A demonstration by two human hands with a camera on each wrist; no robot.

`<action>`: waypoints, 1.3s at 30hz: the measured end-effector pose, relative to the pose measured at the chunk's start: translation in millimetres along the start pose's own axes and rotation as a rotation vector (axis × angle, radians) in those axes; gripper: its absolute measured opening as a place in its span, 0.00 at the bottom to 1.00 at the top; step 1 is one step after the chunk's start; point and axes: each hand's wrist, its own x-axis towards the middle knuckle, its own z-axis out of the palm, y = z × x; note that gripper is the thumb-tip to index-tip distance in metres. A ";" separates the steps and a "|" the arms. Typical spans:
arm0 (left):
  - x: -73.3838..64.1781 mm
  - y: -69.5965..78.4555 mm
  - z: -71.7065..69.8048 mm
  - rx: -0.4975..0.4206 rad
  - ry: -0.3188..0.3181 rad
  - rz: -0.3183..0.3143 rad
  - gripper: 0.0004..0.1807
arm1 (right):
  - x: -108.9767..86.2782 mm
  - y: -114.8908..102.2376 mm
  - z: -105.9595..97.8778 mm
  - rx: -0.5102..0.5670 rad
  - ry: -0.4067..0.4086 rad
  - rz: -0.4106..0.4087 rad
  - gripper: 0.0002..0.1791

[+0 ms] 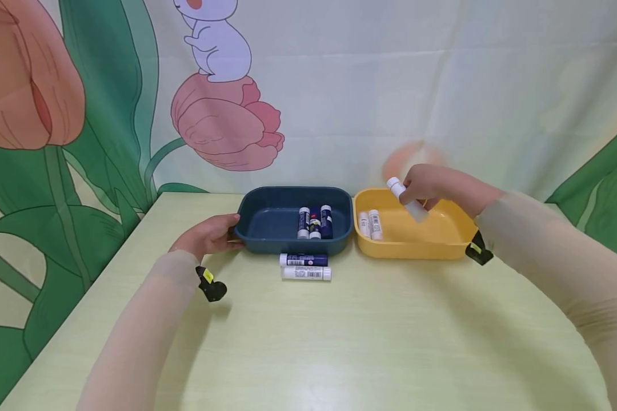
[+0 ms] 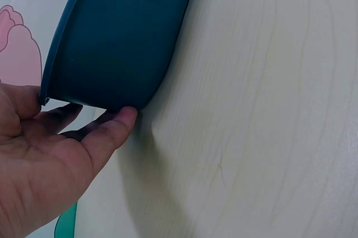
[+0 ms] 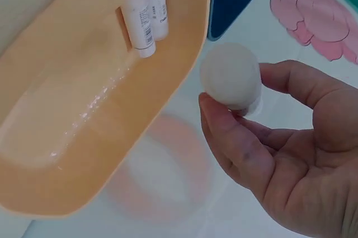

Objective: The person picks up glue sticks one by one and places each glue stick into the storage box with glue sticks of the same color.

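Note:
My right hand (image 1: 428, 184) pinches a white glue stick (image 1: 413, 209) between thumb and fingers, tilted above the yellow tray (image 1: 411, 250). In the right wrist view the glue stick's round end (image 3: 230, 75) faces the camera. Two white glue sticks (image 1: 375, 225) lie at the left end of that tray. My left hand (image 1: 208, 235) grips the left end of the dark blue tray (image 1: 267, 246), thumb at the rim and fingers against the wall below, as the left wrist view shows. Several dark blue glue sticks (image 1: 303, 223) lie at the right side of the blue tray.
On the table (image 1: 308, 342), before the blue tray, lie a dark blue glue stick (image 1: 308, 260) and a white one (image 1: 308, 273), side by side. The trays stand next to each other near the back edge. A printed cloth (image 1: 349, 103) with flowers and a rabbit hangs behind.

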 end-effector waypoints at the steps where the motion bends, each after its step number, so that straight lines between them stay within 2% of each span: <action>1: -0.5 0.0 -0.1 -0.001 0.001 0.000 0.31 | 3.3 0.1 -0.2 0.018 -0.004 0.015 0.23; 10: 0.4 -0.2 -1.4 -0.004 0.001 -0.001 0.31 | 38.5 12.3 11.0 0.140 -0.038 0.070 0.22; 23: -1.2 -0.8 -2.1 -0.003 -0.009 0.011 0.31 | 69.4 20.1 41.6 0.252 -0.025 0.142 0.27; 31: 0.1 -4.3 -1.7 0.004 -0.020 0.010 0.30 | 75.7 28.5 64.1 0.259 -0.065 0.149 0.23; 39: -0.5 -1.8 -3.2 -0.017 0.009 0.007 0.30 | 80.1 26.0 67.1 0.286 -0.073 0.182 0.23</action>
